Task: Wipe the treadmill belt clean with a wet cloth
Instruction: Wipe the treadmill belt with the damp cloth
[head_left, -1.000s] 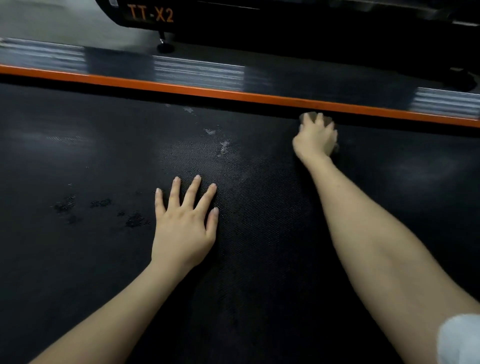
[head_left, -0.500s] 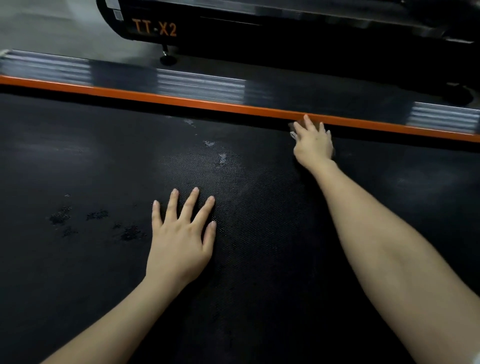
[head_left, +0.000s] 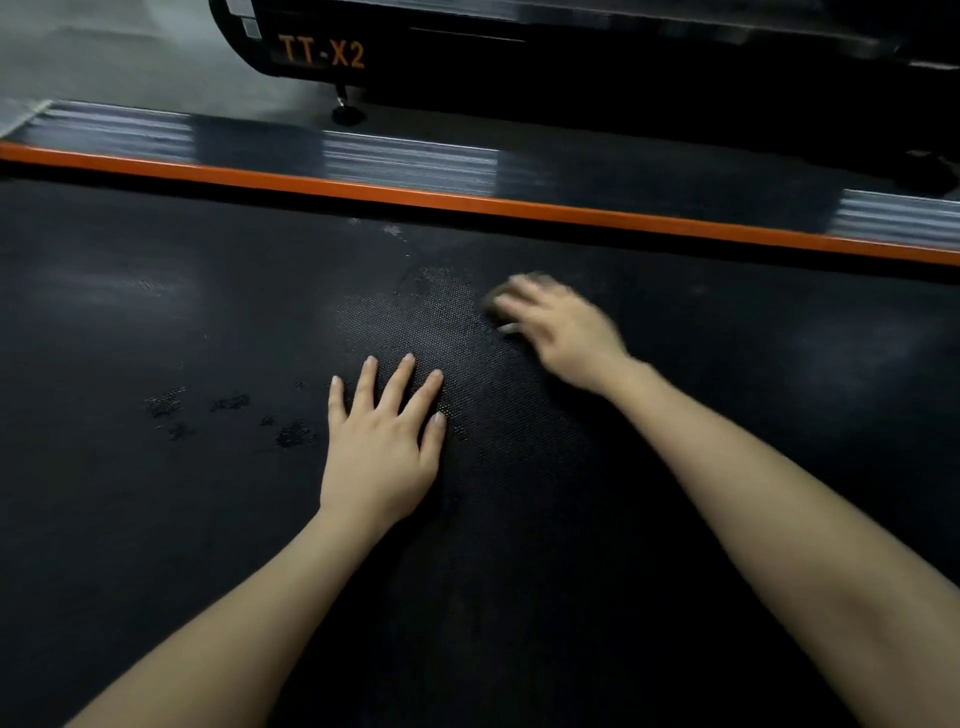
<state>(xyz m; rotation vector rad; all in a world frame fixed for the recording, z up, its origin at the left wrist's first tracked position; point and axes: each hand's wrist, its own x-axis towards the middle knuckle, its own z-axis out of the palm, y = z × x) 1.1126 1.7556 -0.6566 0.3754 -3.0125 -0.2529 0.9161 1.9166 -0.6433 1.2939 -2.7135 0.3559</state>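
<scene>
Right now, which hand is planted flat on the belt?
The left hand, fingers spread and palm down on the belt. The right hand is a motion blur farther up.

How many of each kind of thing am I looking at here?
Treadmill belt: 1
Hands: 2, left hand flat on it, right hand blurred
Cloth: 1, a blurred scrap under the right hand
Orange edge strip: 1
Machine marked TT-X2: 1
Total: 6

Dim scene; soft glare patches on belt (head_left: 156, 291); right hand (head_left: 561, 327) motion-blurred; side rail (head_left: 415, 161) streaked.
</scene>
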